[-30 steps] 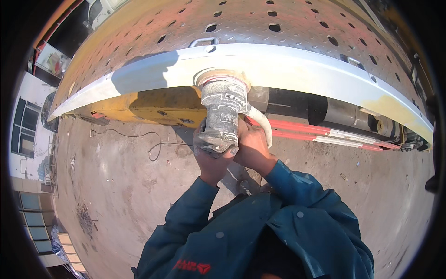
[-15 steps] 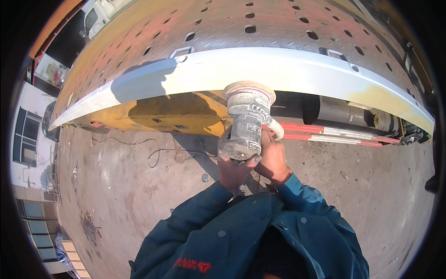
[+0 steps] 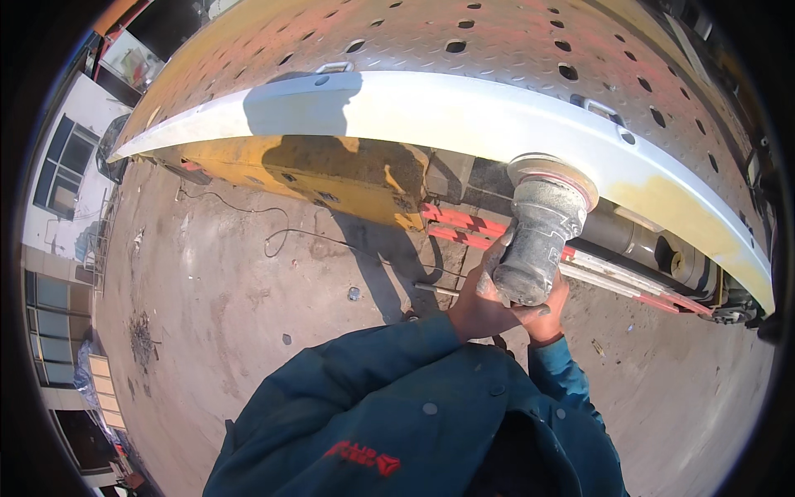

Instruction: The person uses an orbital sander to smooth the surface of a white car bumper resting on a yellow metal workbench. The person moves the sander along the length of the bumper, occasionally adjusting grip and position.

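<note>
Both my hands grip a dusty grey random orbital sander, its round pad pressed against the front face of a long white beam. My left hand wraps the tool body from the left and below. On its right side my right hand is closed round the lower part, with most of its fingers hidden behind the tool. Pale yellowish patches show on the beam, the largest right of the pad. The shadow of a head falls on the beam's left part.
Behind the beam stretches a perforated tread-plate deck with metal loop handles. Below it are a yellow box, red-and-white bars and a dark cylinder. A thin cable snakes over the concrete floor. A building stands far left.
My hands have carried the sander to the right along the beam, its pad still against the face. My view has turned, and the head's shadow lies further right.
</note>
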A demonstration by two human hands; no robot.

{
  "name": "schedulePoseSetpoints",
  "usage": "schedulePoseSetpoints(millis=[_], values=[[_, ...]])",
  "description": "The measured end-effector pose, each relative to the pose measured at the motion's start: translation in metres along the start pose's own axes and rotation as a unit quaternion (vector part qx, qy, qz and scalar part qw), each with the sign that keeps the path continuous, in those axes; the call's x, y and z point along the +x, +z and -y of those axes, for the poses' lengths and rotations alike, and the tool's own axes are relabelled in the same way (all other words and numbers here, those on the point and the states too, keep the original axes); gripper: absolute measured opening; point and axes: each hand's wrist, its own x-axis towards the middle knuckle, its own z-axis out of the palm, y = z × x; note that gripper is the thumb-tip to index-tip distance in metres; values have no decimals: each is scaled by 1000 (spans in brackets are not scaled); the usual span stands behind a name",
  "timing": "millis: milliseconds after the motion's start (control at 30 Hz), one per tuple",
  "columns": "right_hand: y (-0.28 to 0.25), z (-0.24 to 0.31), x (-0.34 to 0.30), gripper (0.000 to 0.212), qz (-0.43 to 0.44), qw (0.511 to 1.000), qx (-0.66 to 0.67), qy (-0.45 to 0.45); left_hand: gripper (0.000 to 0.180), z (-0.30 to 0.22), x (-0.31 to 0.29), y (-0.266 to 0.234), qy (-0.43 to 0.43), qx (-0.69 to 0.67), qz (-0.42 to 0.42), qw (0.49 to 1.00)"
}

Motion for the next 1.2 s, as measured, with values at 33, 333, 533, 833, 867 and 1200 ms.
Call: schedulePoseSetpoints(millis=[33, 333, 533, 833, 867, 1200], values=[[0, -4, 3, 72, 9, 1000, -5, -4, 128, 9, -2, -1, 1, -9, -5, 1000], [68, 3, 41, 51, 68, 985, -111, -112, 133, 38, -14, -78, -115, -40, -80, 989], [136, 54, 71, 51, 75, 970, -111, -204, 132, 33, -22, -161, -71, -31, -147, 986], [139, 126, 74, 57, 98, 985, -43, -132, 128, -30, -7, -186, -57, -50, -181, 980], [135, 128, 71, 60, 80, 990, -20, -115, 128, -34, -2, -181, -42, 5, -160, 986], [112, 93, 30, 75, 40, 994, 90, 36, 123, -42, 12, -143, -40, 88, -38, 995]])
